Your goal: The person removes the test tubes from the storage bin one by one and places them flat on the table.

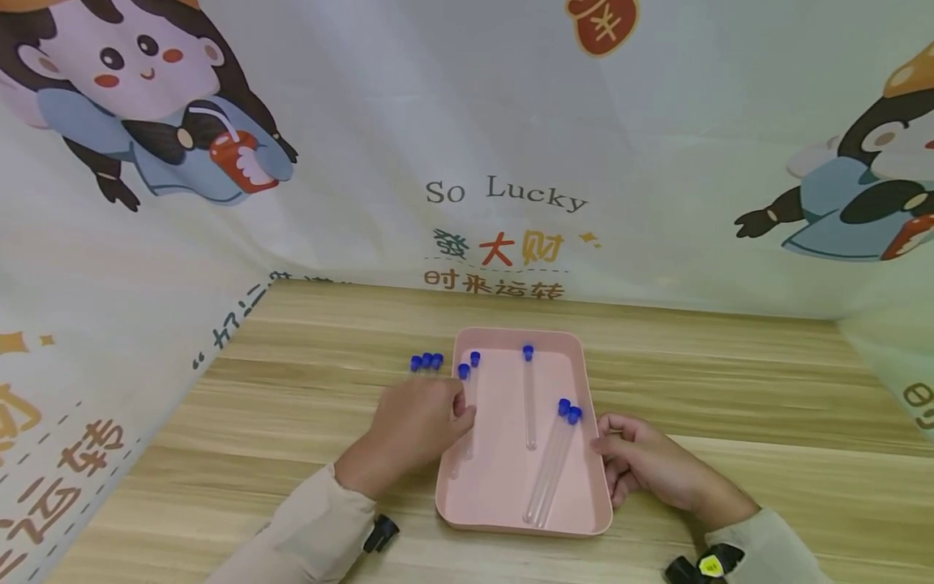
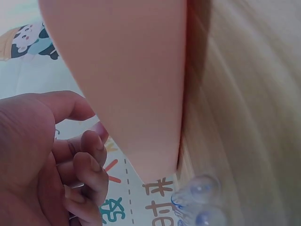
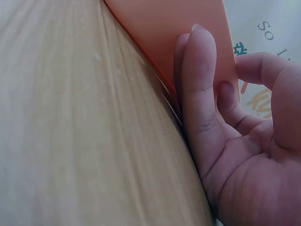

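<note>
On the wooden table stands a shallow pink tray [image 1: 496, 507]. Inside lie several clear test tubes with blue caps: one near the middle [image 1: 530, 397], two side by side at the right [image 1: 549, 470], and two along the left wall, partly behind my left hand. My left hand [image 1: 419, 422] reaches over the left rim, with curled thumb and fingertips beside the left test tubes [image 1: 464, 371]. The left wrist view hides the fingertips behind the tray wall [image 2: 127, 84], so any grip is unclear. At the right wall my right hand [image 1: 649, 458] holds the tray, thumb at the rim, fingers against the outside.
Several more blue caps [image 1: 426, 362] show on the table left of the tray, their tubes hidden by my left hand. A printed cloth [image 1: 657, 162] hangs behind the table [image 1: 730, 365] and along its sides.
</note>
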Demonstrator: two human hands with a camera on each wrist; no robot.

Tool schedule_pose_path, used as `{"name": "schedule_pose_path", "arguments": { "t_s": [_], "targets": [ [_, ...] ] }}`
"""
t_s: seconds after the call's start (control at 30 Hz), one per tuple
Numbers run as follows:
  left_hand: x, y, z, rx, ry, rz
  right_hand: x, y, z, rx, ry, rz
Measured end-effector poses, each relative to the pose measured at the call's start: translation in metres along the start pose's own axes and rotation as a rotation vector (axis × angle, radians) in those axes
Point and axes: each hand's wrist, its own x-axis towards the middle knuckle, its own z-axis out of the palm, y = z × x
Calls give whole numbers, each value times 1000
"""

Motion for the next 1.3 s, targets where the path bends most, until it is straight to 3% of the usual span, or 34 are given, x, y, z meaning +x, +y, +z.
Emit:
{"name": "schedule_pose_path", "arguments": {
  "t_s": [0.57, 0.93, 1.3],
  "targets": [
    [3, 12, 3, 35, -48, 71, 1, 1, 0, 1, -16, -4],
    [8, 19, 4, 19, -104, 76, -2, -1, -1, -9, -13, -8],
    [7, 23, 7, 50, -105, 95, -1, -3, 2, 3, -31, -7]
  ]
}}
